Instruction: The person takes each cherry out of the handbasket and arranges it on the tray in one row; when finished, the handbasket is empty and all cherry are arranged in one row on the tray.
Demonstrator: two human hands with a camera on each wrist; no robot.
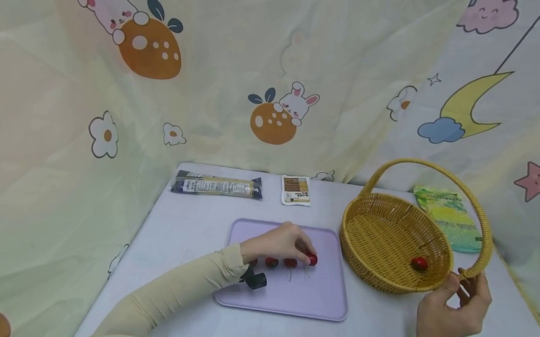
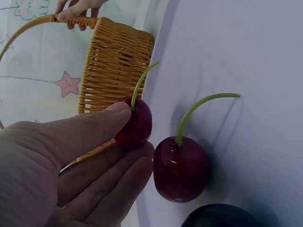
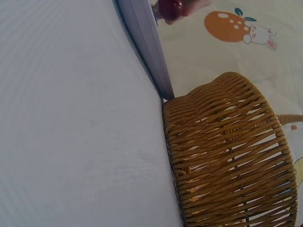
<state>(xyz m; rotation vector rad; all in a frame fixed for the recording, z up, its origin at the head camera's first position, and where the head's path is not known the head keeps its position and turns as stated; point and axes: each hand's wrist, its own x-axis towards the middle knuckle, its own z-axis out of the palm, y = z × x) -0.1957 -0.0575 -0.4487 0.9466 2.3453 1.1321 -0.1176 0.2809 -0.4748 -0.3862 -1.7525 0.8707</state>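
Observation:
Above the lilac tray (image 1: pixel 287 302), my left hand (image 1: pixel 282 243) pinches a dark red cherry (image 2: pixel 140 124) between thumb and fingers; its green stem points up in the left wrist view. Right beside it on the tray sits another cherry (image 2: pixel 181 170) with a curved stem. More cherries (image 1: pixel 272 262) lie in a row toward the left wrist, one partly hidden by it. My right hand (image 1: pixel 454 310) grips the wicker basket (image 1: pixel 384 244) where its handle meets the rim. One cherry (image 1: pixel 419 264) lies inside the basket. The right wrist view does not show the right hand.
Behind the tray lie a long dark package (image 1: pixel 217 186) and a small brown-and-white packet (image 1: pixel 296 191). A green-yellow bag (image 1: pixel 451 219) lies behind the basket. A printed cloth (image 1: pixel 219 86) hangs around the white table (image 1: pixel 181 225).

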